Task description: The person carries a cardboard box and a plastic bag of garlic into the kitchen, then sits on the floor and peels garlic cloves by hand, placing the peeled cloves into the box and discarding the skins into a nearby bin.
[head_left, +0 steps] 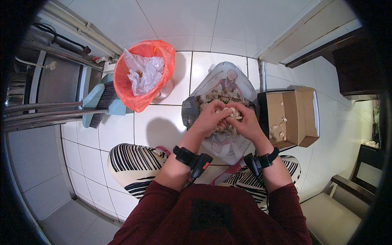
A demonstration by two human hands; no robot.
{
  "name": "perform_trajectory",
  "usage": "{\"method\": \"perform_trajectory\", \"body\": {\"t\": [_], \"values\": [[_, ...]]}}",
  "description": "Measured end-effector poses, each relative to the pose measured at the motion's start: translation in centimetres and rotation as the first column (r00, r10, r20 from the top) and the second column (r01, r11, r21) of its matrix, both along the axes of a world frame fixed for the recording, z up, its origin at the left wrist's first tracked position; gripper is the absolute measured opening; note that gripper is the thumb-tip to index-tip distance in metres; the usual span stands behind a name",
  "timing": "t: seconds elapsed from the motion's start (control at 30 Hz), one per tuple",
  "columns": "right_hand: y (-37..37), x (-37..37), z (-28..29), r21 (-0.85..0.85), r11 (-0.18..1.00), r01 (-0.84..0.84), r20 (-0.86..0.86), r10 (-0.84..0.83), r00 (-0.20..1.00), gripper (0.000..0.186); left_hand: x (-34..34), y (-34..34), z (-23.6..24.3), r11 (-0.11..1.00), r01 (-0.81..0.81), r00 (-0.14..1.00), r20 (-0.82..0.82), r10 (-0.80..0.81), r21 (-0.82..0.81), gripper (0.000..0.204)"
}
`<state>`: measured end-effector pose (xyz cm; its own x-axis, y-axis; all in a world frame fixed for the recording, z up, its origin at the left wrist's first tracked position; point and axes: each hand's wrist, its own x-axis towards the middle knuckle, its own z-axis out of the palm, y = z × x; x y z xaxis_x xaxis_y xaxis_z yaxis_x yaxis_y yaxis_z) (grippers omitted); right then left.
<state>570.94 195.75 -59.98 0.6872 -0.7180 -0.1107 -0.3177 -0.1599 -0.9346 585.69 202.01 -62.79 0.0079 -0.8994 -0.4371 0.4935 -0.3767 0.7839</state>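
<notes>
My left hand (210,119) and my right hand (246,122) meet over an open plastic bag (222,157) on the floor. Pale garlic (234,113) shows between their fingertips, pinched by both hands; whether it is a whole bulb or a part of one I cannot tell. Below and behind the hands, the bag holds a heap of garlic and papery skins (218,95), partly hidden by my fingers. To the right of the bag is an open cardboard box (289,112) with several pale cloves (281,134) lying inside.
A bin lined with a red bag (171,61) stands back left, crumpled white paper (147,77) inside. Beside it are a light blue dustpan (93,100) and a broom with dark bristles (96,119). A chair (337,216) is at the lower right. White tiles cover the floor.
</notes>
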Motion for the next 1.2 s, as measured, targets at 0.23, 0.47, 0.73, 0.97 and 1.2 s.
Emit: {"method": "perform_trajectory", "body": {"t": [0.23, 0.47, 0.73, 0.97, 1.2], "values": [[-0.6, -0.6, 0.1, 0.282, 0.959, 0.011, 0.113, -0.045, 0.993, 0.029, 0.4, 0.0, 0.1, 0.999, 0.045, 0.999, 0.022, -0.044, -0.024, 0.021], [-1.2, -1.0, -0.5, 0.682, 0.73, 0.041, 0.236, -0.273, 0.933, 0.031, 0.7, -0.3, -0.4, 0.997, -0.081, 0.925, -0.372, 0.077, 0.006, 0.021], [-1.1, -0.3, -1.6, 0.497, 0.86, 0.118, 0.067, -0.173, 0.983, 0.036, 1.5, -0.3, -0.5, 0.994, -0.091, 0.895, -0.432, 0.109, 0.061, 0.018], [-1.2, -0.5, -2.3, 0.209, 0.978, 0.024, -0.008, -0.023, 1.0, 0.037, 0.8, -0.3, -0.1, 0.998, -0.009, 0.999, -0.032, 0.011, 0.062, 0.027], [-0.5, -0.5, -2.1, -0.047, 0.999, 0.008, -0.14, -0.014, 0.99, 0.041, -0.1, -0.6, -0.6, 0.997, 0.018, 0.962, 0.272, -0.036, 0.07, 0.023]]}}
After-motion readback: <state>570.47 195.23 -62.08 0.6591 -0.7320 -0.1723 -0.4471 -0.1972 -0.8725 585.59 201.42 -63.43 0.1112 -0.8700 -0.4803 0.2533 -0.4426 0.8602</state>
